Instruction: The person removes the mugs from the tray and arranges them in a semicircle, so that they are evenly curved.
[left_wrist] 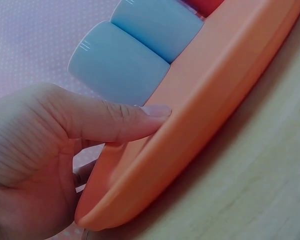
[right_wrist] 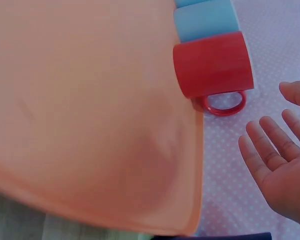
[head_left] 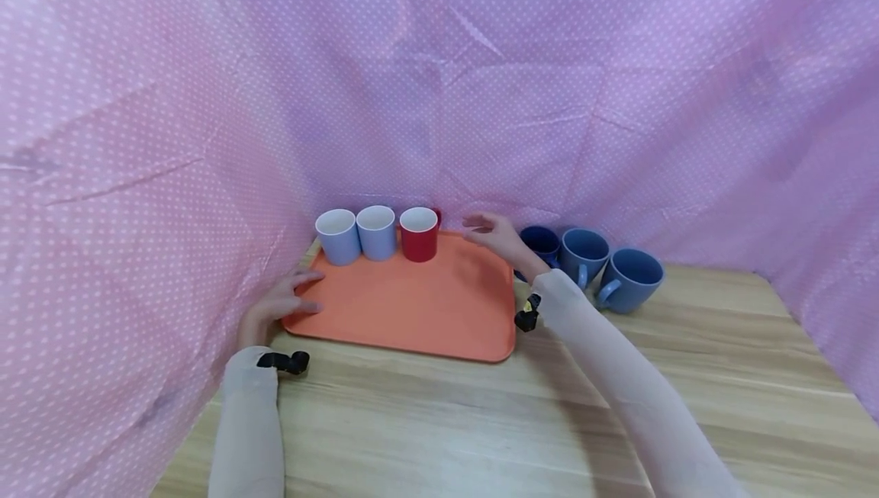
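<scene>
An orange tray (head_left: 412,307) lies on the table, with two light blue mugs (head_left: 339,239) and a red mug (head_left: 419,239) lined up along its far side. My left hand (head_left: 275,303) is at the tray's left end. In the left wrist view, the straight thumb of that hand (left_wrist: 45,135) reaches over the rim and its other fingers are mostly hidden. Above the tray's far right part hovers my right hand (head_left: 496,237), holding nothing. The right wrist view shows its fingers (right_wrist: 267,142) spread and apart from the red mug (right_wrist: 212,65), whose handle points toward that side.
Right of the tray stand a dark blue mug (head_left: 540,242), partly behind my right forearm, and two grey-blue mugs (head_left: 584,254), one nearer than the other. Pink dotted cloth (head_left: 439,101) hangs behind and at both sides. The wooden table (head_left: 426,414) extends toward me.
</scene>
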Demonstrator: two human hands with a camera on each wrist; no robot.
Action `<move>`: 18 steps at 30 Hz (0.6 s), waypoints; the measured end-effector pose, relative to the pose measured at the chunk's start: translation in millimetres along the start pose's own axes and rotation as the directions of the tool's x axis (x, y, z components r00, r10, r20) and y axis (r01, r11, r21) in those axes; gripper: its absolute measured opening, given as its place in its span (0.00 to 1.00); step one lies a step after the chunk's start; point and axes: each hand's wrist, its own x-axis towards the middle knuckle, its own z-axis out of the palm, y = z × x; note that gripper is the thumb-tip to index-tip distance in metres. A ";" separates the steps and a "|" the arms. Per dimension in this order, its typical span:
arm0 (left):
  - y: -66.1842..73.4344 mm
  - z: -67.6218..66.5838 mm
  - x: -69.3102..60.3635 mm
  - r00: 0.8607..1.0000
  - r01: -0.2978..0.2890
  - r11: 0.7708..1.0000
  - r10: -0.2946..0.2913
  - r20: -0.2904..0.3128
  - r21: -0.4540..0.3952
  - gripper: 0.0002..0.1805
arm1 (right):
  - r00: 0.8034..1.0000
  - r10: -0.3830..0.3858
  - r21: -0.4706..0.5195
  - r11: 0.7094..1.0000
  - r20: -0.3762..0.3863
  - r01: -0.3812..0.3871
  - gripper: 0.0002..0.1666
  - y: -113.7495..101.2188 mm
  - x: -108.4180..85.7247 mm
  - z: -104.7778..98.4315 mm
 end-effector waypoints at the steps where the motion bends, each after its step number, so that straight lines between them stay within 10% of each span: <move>1: 0.1 -0.1 0.9 1.000 -0.006 1.000 0.006 -0.004 0.010 0.42 | 1.000 -0.002 -0.007 1.000 -0.002 0.002 0.29 0.4 3.2 1.1; 18: -1.6 1.3 1.7 0.998 -0.066 0.997 0.066 -0.018 0.042 0.41 | 1.000 0.019 0.020 1.000 0.008 -0.019 0.29 5.5 45.0 24.9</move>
